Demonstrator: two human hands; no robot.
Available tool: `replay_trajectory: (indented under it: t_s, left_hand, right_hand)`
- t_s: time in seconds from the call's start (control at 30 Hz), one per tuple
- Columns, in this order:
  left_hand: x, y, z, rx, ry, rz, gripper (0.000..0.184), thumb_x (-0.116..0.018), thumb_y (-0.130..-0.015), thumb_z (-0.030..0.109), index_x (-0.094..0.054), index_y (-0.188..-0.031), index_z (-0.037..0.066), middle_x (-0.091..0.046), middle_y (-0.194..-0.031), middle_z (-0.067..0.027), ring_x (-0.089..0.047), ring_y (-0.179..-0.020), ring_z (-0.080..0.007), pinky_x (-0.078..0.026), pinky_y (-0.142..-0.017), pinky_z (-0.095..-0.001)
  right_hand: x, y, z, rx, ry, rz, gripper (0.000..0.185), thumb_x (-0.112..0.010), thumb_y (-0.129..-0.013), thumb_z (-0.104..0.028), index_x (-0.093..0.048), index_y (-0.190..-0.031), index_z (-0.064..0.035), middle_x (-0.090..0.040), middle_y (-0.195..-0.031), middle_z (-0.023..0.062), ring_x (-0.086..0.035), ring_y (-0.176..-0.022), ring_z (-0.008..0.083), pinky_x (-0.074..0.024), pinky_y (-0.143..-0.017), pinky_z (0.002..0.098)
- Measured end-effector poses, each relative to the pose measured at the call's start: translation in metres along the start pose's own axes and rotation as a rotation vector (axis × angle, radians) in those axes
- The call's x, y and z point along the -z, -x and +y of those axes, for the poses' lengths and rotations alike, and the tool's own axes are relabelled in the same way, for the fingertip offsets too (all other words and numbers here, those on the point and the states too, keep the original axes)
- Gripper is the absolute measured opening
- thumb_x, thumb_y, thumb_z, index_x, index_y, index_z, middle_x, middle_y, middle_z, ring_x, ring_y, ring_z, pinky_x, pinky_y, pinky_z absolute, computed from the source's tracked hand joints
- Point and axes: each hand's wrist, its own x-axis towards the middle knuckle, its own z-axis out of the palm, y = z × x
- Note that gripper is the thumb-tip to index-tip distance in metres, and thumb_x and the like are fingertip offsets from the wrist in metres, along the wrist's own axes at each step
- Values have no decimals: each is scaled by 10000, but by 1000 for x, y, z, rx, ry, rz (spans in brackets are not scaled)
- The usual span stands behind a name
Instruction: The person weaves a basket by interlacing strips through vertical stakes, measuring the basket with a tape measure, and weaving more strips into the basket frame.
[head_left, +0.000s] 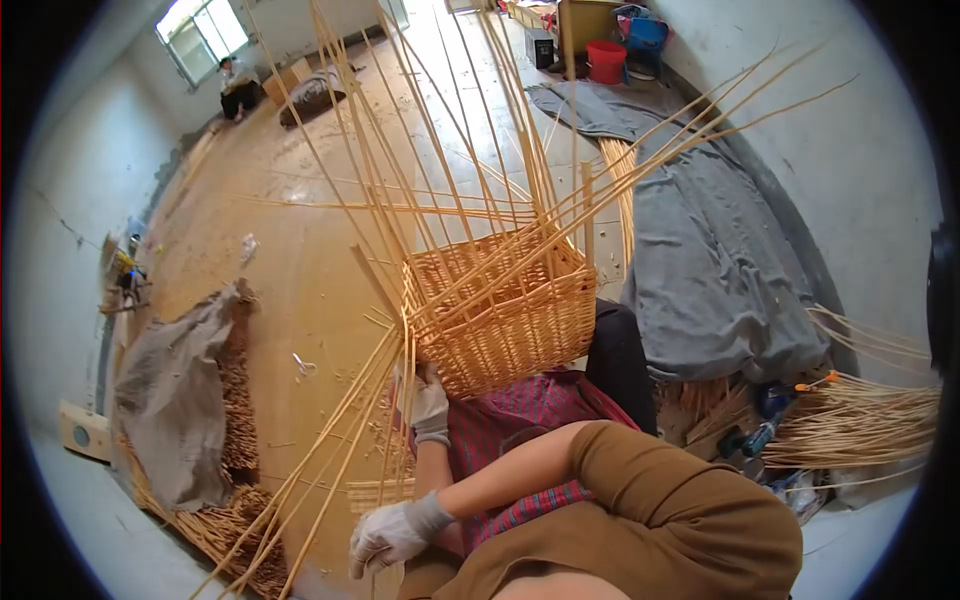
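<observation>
A half-woven wicker basket [510, 335] rests tilted on my lap, with long upright rods rising from its rim. My left hand [428, 405], in a pale work glove, is closed at the basket's lower left corner, its fingertips partly hidden by the weave. Crossing over the left forearm, my right hand [388, 535], also gloved, hangs low with its fingers curled. Whatever may be in those fingers cannot be made out. Beside both hands, a fan of loose willow rods [335, 455] slants from the basket's corner to the floor. A patterned red apron [510, 420] covers my lap.
Grey cloth [700, 260] covers rods on the right; a rod bundle [860, 425] lies near it. Another cloth [180, 400] drapes over stacked rods at left. A red bucket [605, 62] stands at the back. A person [238, 88] sits far left.
</observation>
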Motion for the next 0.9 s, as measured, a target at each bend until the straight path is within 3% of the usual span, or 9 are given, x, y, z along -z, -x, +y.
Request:
replay_trajectory:
  t_s: [0.13, 0.17, 0.2, 0.23, 0.47, 0.57, 0.67, 0.8, 0.9]
  left_hand:
    - [8, 33, 68, 13, 357, 93, 350, -700, -845, 134, -586, -1163, 44, -615, -1035, -116, -636, -947, -304, -530, -809, -396]
    - [3, 37, 71, 102, 751, 47, 324, -679, -851, 101, -595, -1158, 43, -621, -1047, -113, -633, -976, -293, -529, -833, -390]
    - [25, 23, 72, -482, 117, -66, 291, -615, -856, 8, -618, -1145, 37, -613, -1126, -139, -612, -1055, -307, -519, -887, -392]
    - [46, 24, 119, -209, 417, -92, 285, -571, -865, -45, -635, -1136, 14, -584, -1225, -178, -582, -1128, -348, -478, -968, -409]
    - [45, -66, 179, -345, 207, 189, 507, -607, -911, 12, -455, -1395, 9, -515, -1311, -243, -487, -1277, -374, -411, -1061, -390]
    - [17, -85, 167, -317, 93, 323, 585, -614, -930, 50, -375, -1461, 0, -582, -1210, -219, -572, -1160, -323, -454, -984, -365]
    - [16, -80, 161, -122, 313, 23, 588, -613, -952, 145, -358, -1451, -34, -531, -736, -136, -509, -629, -252, -455, -631, -376]
    - [48, -75, 172, -145, 555, -43, 542, -488, -1022, 384, -457, -1370, -30, -638, -1049, -197, -628, -994, -280, -480, -889, -371]
    - [39, -77, 158, -107, 600, -138, 583, -522, -1003, 415, -464, -1342, -55, -628, -1136, -206, -608, -1105, -287, -459, -951, -362]
  right_hand:
    - [83, 84, -84, 240, 515, 397, 295, -544, -972, -269, -656, -1130, -46, -657, -1112, 116, -634, -998, 315, -498, -901, 418]
    - [107, 114, -83, -43, 853, 553, 284, -565, -927, -226, -648, -1143, -62, -655, -1101, 112, -626, -1022, 315, -503, -898, 435]
    - [132, 139, -86, -339, 1187, 698, 299, -586, -882, -183, -641, -1156, -79, -652, -1091, 108, -619, -1047, 315, -507, -895, 452]
    - [173, 150, -104, -332, 1481, 791, 312, -603, -843, -136, -652, -1151, -131, -644, -1056, 85, -621, -1022, 280, -484, -932, 439]
    - [226, 189, -129, -647, 1993, 193, 241, -637, -801, -190, -680, -1039, -192, -562, -857, -9, -585, -841, 169, -460, -745, 359]
    - [172, 223, -97, -820, 1583, 614, 221, -651, -837, -208, -687, -1048, -154, -601, -844, 36, -611, -814, 225, -487, -727, 381]
    - [183, 234, -69, -845, 884, 1000, 235, -647, -932, -246, -674, -1095, -80, -674, -941, 95, -654, -867, 205, -516, -798, 350]
    - [255, 177, -64, -170, 261, 1461, 295, -625, -969, -258, -630, -1151, -25, -671, -988, 117, -638, -952, 110, -509, -872, 314]
    - [291, 120, -99, 7, 289, 1176, 267, -571, -994, -209, -607, -1170, -13, -695, -944, 101, -655, -923, 155, -499, -909, 348]
